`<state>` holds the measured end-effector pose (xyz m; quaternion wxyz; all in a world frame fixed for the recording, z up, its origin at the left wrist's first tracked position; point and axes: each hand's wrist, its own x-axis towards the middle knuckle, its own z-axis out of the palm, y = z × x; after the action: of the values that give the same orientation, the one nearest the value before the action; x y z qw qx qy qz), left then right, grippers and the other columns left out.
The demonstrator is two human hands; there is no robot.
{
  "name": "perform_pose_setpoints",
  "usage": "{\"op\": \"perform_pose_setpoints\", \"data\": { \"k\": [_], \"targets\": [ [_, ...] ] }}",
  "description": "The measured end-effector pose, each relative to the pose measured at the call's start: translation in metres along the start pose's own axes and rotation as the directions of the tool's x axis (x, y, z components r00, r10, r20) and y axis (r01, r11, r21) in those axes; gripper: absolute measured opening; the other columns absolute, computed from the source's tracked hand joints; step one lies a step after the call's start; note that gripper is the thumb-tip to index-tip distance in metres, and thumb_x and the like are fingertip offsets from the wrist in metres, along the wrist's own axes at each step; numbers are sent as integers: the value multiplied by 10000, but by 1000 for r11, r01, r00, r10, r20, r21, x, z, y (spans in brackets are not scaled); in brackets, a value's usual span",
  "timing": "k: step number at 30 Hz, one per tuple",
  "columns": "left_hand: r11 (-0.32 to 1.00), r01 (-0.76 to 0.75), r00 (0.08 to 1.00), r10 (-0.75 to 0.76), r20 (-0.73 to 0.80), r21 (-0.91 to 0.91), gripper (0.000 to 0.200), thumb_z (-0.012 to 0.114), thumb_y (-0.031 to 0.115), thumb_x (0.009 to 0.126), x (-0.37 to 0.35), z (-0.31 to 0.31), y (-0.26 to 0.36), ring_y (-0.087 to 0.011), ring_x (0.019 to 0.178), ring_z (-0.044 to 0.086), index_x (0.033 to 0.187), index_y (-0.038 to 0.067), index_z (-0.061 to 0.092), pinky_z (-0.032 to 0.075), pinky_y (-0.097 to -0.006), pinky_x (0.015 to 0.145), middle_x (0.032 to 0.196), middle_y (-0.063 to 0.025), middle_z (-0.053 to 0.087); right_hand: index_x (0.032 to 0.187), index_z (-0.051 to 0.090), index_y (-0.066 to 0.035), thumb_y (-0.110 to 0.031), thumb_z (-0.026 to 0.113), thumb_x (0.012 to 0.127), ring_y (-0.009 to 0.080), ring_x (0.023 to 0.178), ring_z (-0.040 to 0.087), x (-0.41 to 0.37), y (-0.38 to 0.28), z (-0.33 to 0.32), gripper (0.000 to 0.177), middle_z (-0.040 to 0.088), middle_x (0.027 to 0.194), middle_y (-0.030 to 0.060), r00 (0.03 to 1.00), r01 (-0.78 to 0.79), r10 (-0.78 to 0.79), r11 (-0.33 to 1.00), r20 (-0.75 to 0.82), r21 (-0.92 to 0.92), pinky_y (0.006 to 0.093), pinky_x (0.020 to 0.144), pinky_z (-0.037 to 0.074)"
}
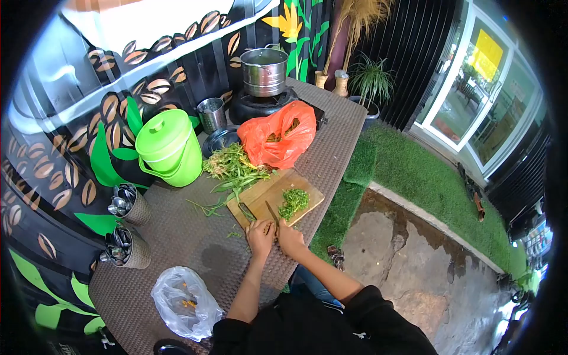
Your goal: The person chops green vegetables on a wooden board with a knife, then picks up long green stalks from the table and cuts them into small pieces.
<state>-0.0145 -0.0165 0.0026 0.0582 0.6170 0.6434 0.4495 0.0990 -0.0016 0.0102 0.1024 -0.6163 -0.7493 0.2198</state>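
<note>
A wooden cutting board [258,193] lies near the table's right edge, with a pile of chopped greens [294,203] on its right part. My right hand [289,238] is closed around a knife [271,210], its blade pointing away from me over the board. Beside it, my left hand [260,237] rests at the board's near edge with its fingers curled in; what they hold, if anything, is hidden. Uncut leafy greens [232,167] lie at the board's far left corner, some stems trailing onto it.
An orange plastic bag [283,137] sits behind the board. Further back, a steel pot [264,72] stands on a black stove [260,107]. To the left are a lidded green bucket [170,148] and two spoon holders [137,210]. A clear plastic bag [184,302] lies at the near left.
</note>
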Motion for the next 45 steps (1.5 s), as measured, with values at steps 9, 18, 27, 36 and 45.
{"op": "perform_pose_setpoints", "data": {
  "k": [9,18,27,36,45],
  "targets": [
    [1000,18,1000,-18,-8,3,140,685,185,767,1,3,-2,-236,823,574,851,76,711,399,-353,749,821,-45,639,1037,408,-19,-193,416,919,415,770,651,-9,-11,-14,211,642,805,260,999,0,0,1000,37,-2,495,641,525],
    [996,-80,993,75,-96,-49,102,715,105,735,-1,2,-5,-256,830,503,809,37,711,433,-372,752,800,-70,632,1040,405,-20,-192,426,915,394,717,659,0,-8,-15,213,644,768,246,999,44,-44,999,6,-5,482,603,533],
    [999,30,999,-30,17,14,447,707,129,781,-6,-1,-3,-258,886,494,1203,98,567,399,-410,852,866,-38,644,1045,412,-12,-178,449,899,386,732,665,9,-1,-8,225,651,761,233,998,67,-67,998,-9,-12,469,609,540],
    [999,-14,999,13,46,34,367,634,141,820,-3,-10,7,-266,905,492,1182,111,582,369,-401,866,912,-37,646,1030,419,17,-163,471,884,405,724,654,-5,-9,-5,237,643,741,230,997,72,-75,994,-34,-87,483,629,529],
    [1000,-3,999,3,36,13,277,624,151,826,-7,-5,1,-277,908,502,1092,85,588,372,-407,832,912,-69,617,1058,408,17,-141,452,877,391,737,659,-23,-9,-10,245,646,778,246,995,93,-93,995,-18,-32,483,630,533]
  ]
}}
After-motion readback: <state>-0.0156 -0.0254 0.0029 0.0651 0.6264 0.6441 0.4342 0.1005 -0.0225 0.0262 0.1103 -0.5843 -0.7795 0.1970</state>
